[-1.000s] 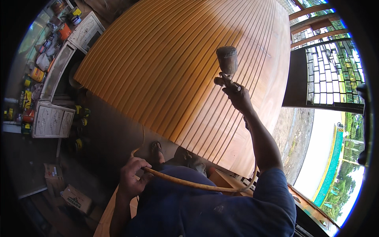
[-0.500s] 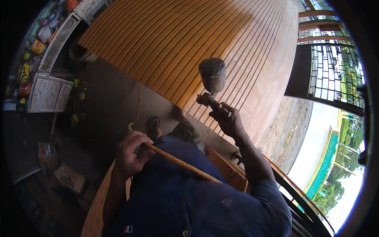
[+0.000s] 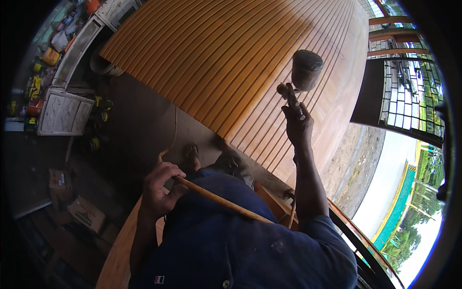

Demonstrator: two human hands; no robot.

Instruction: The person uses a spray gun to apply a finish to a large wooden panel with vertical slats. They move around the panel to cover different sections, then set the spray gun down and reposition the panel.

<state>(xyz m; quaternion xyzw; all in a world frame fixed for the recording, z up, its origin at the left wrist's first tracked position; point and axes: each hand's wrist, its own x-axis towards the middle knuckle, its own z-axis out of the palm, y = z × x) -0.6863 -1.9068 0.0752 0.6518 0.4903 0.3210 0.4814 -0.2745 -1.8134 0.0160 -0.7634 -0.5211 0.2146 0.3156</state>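
My right hand [image 3: 300, 129] is closed round the handle of a spray gun [image 3: 292, 98], held out above a large grooved wooden panel [image 3: 211, 62]. A dark, stained paint cup [image 3: 307, 70] sits on top of the gun. Orange-brown finish covers the panel's left part, while its right part is pale, bare-looking wood. In front of my body, my left hand [image 3: 162, 185] grips a yellowish hose [image 3: 226, 206]. One stretch of the hose crosses my dark blue shirt toward my right side; another hangs down toward the floor beyond my left hand.
White cabinets [image 3: 66, 114] with paint cans and bottles stand at the far left, a bucket [image 3: 103, 65] near the panel's corner. Cardboard boxes [image 3: 85, 214] lie on the floor at lower left. Wooden pieces lean close to my body. A metal grille [image 3: 409, 96] stands at right.
My right hand has carried the spray gun up and to the right, from near the finish's edge to over the pale wood. My left hand keeps its hold on the hose.
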